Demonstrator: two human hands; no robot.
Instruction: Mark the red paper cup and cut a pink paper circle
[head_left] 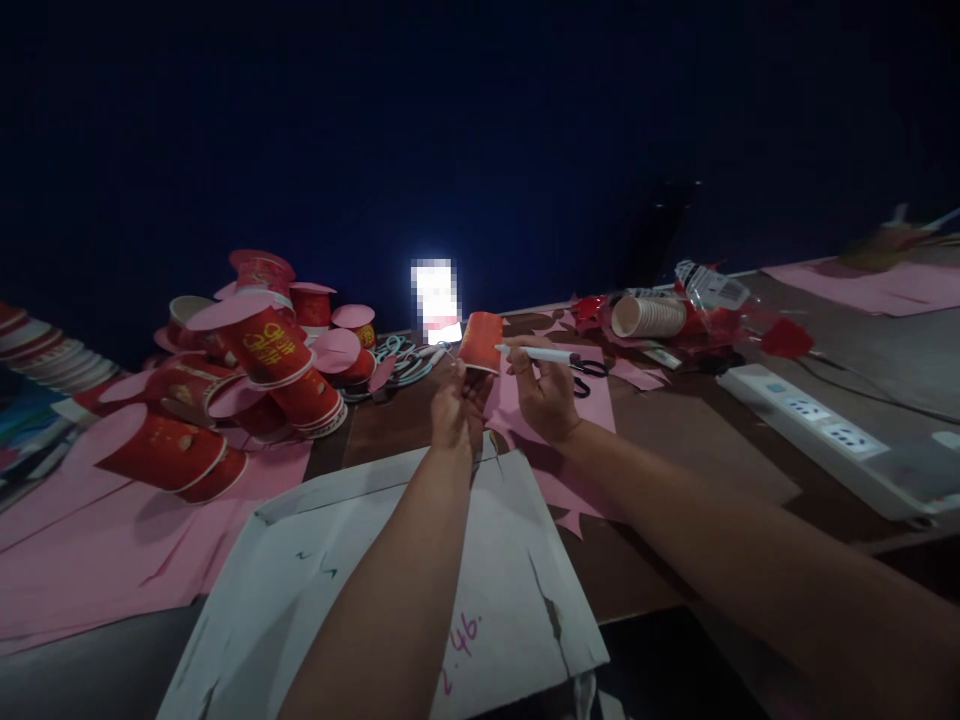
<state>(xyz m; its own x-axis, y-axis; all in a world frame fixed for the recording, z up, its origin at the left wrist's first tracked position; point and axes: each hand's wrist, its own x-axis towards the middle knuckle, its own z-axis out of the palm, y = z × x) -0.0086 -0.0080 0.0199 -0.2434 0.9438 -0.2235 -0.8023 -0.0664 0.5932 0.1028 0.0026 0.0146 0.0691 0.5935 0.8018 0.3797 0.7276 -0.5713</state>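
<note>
The things are carried by a table (pixel 630 575) with a brown top. On its left part, large pink paper sheets (pixel 67 570) are spread, and red paper cups (pixel 169 450) are crowded on and beside them, many having pink paper discs (pixel 356 317). Next to these cups, a coiled cable (pixel 409 365) lies on the brown surface. At the middle is another pink sheet (pixel 551 430), and scissors (pixel 583 390) with black handles rest on it, near pink scraps (pixel 637 375). Farther right, a stack of white cups (pixel 649 317) lies sideways in its wrapping. A pale power strip (pixel 892 465) occupies the right side. White cardboard (pixel 525 560) overlaps the near edge.
</note>
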